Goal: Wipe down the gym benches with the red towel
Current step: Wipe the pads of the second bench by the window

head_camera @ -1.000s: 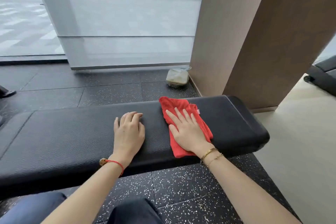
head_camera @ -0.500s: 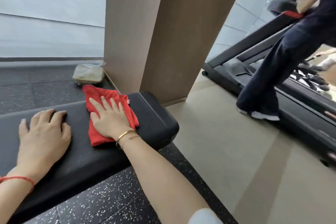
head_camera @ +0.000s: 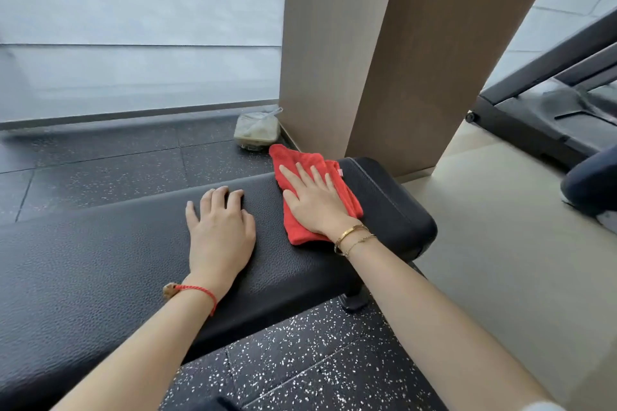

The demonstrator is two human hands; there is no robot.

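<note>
The bench runs across your view from 9 o'clock toward 3 o'clock. On it, your left hand lies flat at centre; just beside it, toward 2 o'clock, your right hand lies flat on the towel, which rests near the bench's 3 o'clock end. Behind that end, at 12 o'clock, stands a pillar, with a container on the floor at its base. A treadmill lies well apart at 2 o'clock.
</note>
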